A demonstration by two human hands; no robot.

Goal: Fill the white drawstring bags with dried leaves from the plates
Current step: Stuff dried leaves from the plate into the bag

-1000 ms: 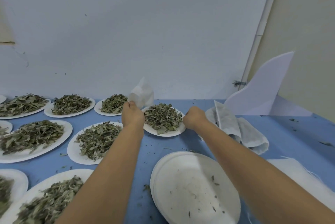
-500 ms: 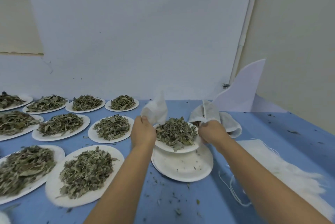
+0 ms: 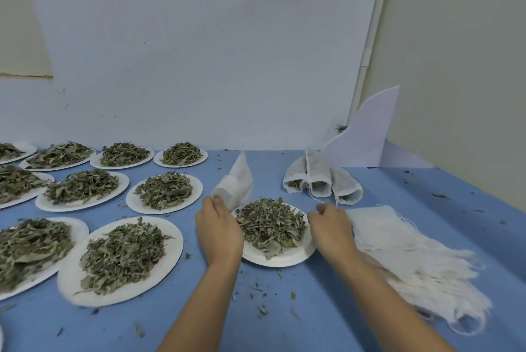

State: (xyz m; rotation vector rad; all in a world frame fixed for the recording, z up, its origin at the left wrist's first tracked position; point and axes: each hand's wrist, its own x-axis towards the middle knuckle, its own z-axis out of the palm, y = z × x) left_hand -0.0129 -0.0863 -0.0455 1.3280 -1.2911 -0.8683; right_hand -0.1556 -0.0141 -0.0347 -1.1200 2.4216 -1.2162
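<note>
Dried leaves [image 3: 270, 226] are heaped on a plate [image 3: 279, 260] that has been carried from the far row and set down on the surface [image 3: 313, 309], between the two hands. A white bag [image 3: 237, 181] is pinched at the plate's left edge by the left hand [image 3: 219, 235], with the thumb pressed on the cloth and the bag standing up. The right hand [image 3: 331, 233] is curled at the plate's right rim; whether the rim is still gripped cannot be told. Filled bags [image 3: 321, 181] are lying behind the plate, and a pile of empty bags [image 3: 412, 252] is just right of it. Leaves can now be scooped into the held bag, it is judged
</note>
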